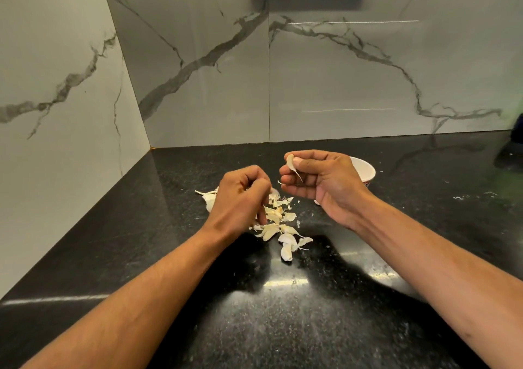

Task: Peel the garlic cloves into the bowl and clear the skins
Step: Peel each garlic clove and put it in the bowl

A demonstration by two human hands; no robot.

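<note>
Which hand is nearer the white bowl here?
Right. The right hand, pinching a garlic clove, sits directly in front of the white bowl, overlapping it in view. The left hand is further left, over the skins pile.

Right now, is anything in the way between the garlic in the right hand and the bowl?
Nothing visible blocks it. The right hand pinches a garlic clove up off the counter, and the bowl sits just behind that hand, partly hidden by it. The skins lie lower left, under the left hand, off that path.
</note>
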